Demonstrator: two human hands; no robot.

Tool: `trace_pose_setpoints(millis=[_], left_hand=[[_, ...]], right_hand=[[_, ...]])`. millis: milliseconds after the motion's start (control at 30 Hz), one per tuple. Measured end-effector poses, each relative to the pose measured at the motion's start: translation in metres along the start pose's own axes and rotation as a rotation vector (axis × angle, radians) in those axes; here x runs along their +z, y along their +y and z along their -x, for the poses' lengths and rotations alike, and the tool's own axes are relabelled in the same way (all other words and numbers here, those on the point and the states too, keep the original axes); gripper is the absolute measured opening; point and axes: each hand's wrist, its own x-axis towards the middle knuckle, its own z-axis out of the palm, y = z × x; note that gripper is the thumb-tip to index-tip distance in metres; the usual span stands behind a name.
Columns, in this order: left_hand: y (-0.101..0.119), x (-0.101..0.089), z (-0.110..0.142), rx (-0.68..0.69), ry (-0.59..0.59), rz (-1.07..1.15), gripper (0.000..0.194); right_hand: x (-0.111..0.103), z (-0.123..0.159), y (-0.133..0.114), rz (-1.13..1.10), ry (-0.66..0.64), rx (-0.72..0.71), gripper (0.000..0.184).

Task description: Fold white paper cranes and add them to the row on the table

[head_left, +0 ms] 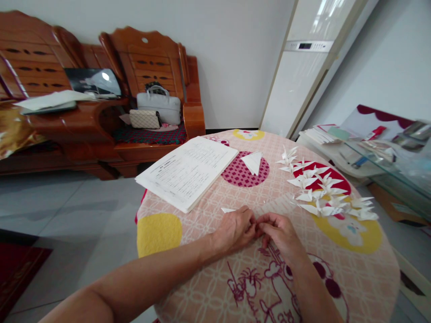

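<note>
Above the middle of the round table, my left hand [235, 229] and my right hand [278, 231] meet with their fingertips together. Both are closed in a pinch. A white tip of folded paper [228, 210] sticks out past the back of my left hand; the rest of it is hidden. What lies between my right fingertips cannot be made out. Off to the right stand several white folded paper cranes [316, 190], grouped close together. Beyond my hands lie some white folded paper triangles [252, 162]. A pale see-through strip [276, 205] lies just behind my right hand.
A thick stack of printed sheets [188, 172] lies at the table's left rear. The patterned tablecloth [202, 278] covers the round table. Wooden chairs [144, 58] with bags stand behind on the left. A glass-topped side stand [387, 166] holding clutter is at the right.
</note>
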Motion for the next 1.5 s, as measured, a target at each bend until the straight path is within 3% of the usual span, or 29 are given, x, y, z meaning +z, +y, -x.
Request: trace_pose_setpoints(millis=[167, 333, 533, 800, 1000, 1233, 1367, 1500], left_hand=[[-0.023, -0.019, -0.003, 0.082, 0.002, 0.137, 0.017], [-0.045, -0.033, -0.002, 0.048, -0.018, 0.134, 0.02], [-0.051, -0.037, -0.003, 0.077, -0.047, 0.183, 0.031], [-0.058, -0.041, -0.005, 0.148, -0.125, 0.204, 0.034], [-0.06, -0.04, -0.006, 0.175, -0.113, 0.187, 0.029], [-0.061, -0.037, -0.002, 0.156, -0.06, 0.185, 0.026], [-0.057, -0.036, 0.0, 0.143, -0.033, 0.203, 0.021], [-0.054, -0.036, 0.001, 0.122, -0.031, 0.2, 0.017]], right_hand=[[0.005, -0.001, 0.002, 0.051, 0.064, -0.019, 0.028], [0.01, -0.006, 0.007, 0.177, 0.09, -0.061, 0.035], [0.018, -0.01, 0.008, 0.095, 0.179, -0.086, 0.049], [0.02, -0.013, 0.008, 0.04, 0.095, -0.105, 0.064], [0.011, -0.009, 0.008, 0.229, 0.062, -0.276, 0.036], [0.003, -0.013, 0.015, 0.508, -0.005, -0.526, 0.053], [0.011, -0.021, 0.013, 0.676, 0.04, -0.67, 0.043], [0.014, -0.024, 0.01, 0.739, 0.053, -0.725, 0.032]])
